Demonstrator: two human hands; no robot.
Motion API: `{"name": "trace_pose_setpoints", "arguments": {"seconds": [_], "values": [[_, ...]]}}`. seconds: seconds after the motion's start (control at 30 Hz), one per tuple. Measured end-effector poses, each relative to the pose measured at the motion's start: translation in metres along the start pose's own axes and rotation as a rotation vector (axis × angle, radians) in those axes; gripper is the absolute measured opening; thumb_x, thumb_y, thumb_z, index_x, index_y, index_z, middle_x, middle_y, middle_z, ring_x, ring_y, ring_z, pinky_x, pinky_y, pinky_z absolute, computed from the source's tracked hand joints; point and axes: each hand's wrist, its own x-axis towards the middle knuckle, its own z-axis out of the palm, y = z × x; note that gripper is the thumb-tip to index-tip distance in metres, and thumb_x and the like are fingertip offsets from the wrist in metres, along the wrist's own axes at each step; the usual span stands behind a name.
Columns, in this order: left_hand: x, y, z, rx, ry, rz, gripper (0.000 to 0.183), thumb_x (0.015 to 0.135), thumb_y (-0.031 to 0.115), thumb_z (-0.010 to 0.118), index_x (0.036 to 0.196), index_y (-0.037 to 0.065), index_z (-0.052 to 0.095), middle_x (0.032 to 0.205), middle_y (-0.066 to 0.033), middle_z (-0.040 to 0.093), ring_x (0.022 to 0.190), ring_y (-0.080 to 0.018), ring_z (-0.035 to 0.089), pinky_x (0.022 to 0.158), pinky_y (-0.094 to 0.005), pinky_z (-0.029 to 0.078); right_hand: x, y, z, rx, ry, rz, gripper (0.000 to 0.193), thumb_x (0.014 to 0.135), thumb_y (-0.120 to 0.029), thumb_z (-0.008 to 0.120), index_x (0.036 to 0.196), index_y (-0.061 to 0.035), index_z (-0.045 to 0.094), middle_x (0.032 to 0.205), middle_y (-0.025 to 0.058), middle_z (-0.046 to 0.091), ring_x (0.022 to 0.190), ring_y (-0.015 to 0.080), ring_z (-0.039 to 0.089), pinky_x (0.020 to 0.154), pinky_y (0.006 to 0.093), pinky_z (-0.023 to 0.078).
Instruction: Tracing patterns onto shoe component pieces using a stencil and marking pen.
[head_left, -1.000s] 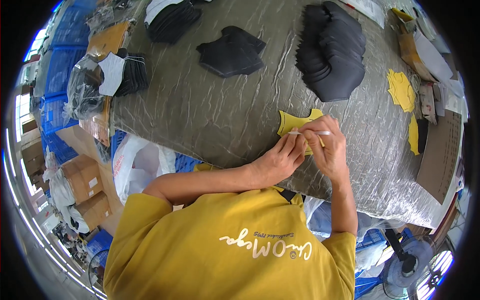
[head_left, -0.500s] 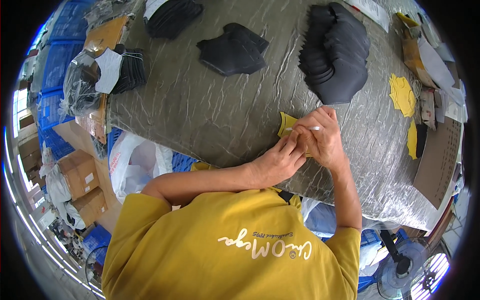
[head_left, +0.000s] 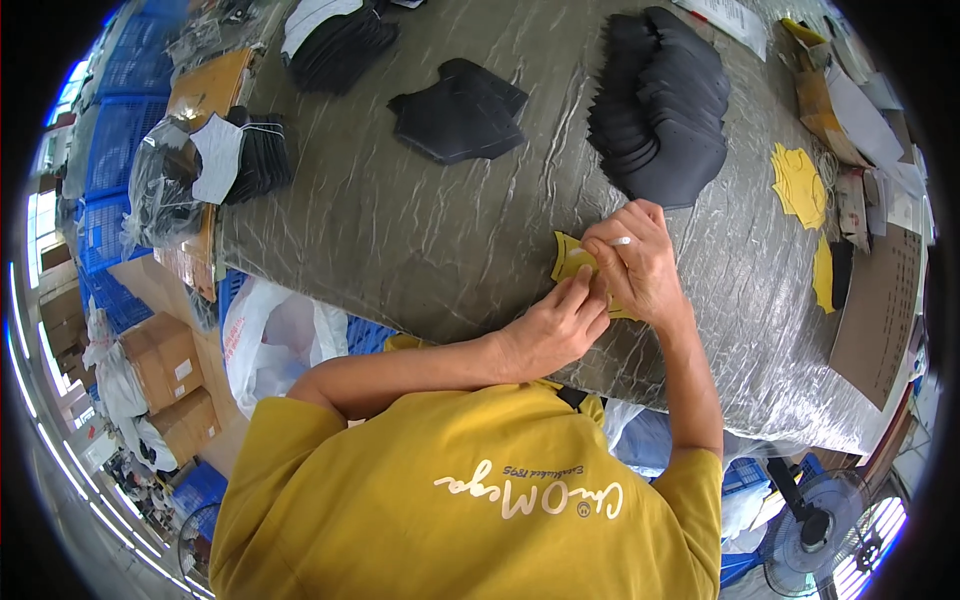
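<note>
A yellow cut piece [head_left: 568, 252] lies on the table beneath both hands, with edges showing on either side of them. My right hand [head_left: 642, 265] is closed around a slim white pen [head_left: 621, 240] above this piece; its writing tip is hidden by the fingers. My left hand [head_left: 558, 325] lies palm down, its fingers stretched onto the yellow piece, with the thumb out of sight. Just beyond my right hand sits a long overlapping stack of black cut pieces [head_left: 672, 110]. Farther left, a few overlapping black pieces [head_left: 460, 112] lie flat.
The dark table [head_left: 340, 220] has a wrinkled clear cover. Loose yellow pieces [head_left: 798, 188] lie at right, beside a cardboard sheet [head_left: 875, 315] with writing. Black bundles [head_left: 340, 45] stand at far left. A white plastic bag [head_left: 285, 335] hangs by the near-left edge; a fan [head_left: 815, 530] stands lower right.
My right hand has shifted slightly up and the pen has tilted. My left fingers have come away from the pen onto the yellow piece. The whole view has shifted a little.
</note>
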Motion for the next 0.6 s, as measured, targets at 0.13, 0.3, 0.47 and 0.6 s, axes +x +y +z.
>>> {"name": "trace_pose_setpoints", "arguments": {"seconds": [0.13,0.3,0.47,0.6], "values": [[0.002,-0.001,-0.001,-0.051,0.005,-0.019,0.033,0.088,0.016,0.065,0.114,-0.004,0.068,0.123,-0.0214,0.063,0.118,-0.0354,0.061,0.100,-0.0370,0.057,-0.002,-0.002,-0.001,-0.048,0.084,0.026,0.005,0.090,-0.009,0.073,0.088,-0.0090,0.068,0.082,0.0024,0.064,0.077,0.0230,0.058,0.087,0.0387,0.043],[0.003,-0.003,-0.001,-0.024,0.020,-0.011,0.035,0.087,0.015,0.064,0.115,-0.004,0.068,0.129,-0.0223,0.063,0.121,-0.0356,0.060,0.097,-0.0364,0.058,-0.029,-0.006,-0.010,-0.110,0.210,0.128,0.003,0.091,-0.006,0.071,0.090,-0.0090,0.069,0.084,0.0020,0.067,0.077,0.0234,0.059,0.085,0.0388,0.042],[0.003,-0.006,-0.002,-0.036,-0.001,-0.011,0.035,0.087,0.013,0.063,0.117,-0.004,0.067,0.134,-0.0228,0.062,0.124,-0.0354,0.059,0.095,-0.0336,0.059,-0.059,-0.011,-0.021,-0.182,0.303,0.346,0.005,0.098,-0.008,0.067,0.094,-0.0084,0.070,0.085,0.0014,0.069,0.076,0.0226,0.059,0.087,0.0387,0.041],[0.006,-0.007,-0.006,-0.060,-0.014,-0.010,0.035,0.087,0.012,0.063,0.118,-0.004,0.066,0.135,-0.0221,0.061,0.126,-0.0349,0.057,0.092,-0.0314,0.060,-0.059,-0.010,-0.018,-0.192,0.306,0.300,0.004,0.097,-0.007,0.068,0.094,-0.0088,0.069,0.086,-0.0004,0.069,0.076,0.0211,0.059,0.087,0.0389,0.041]]}}
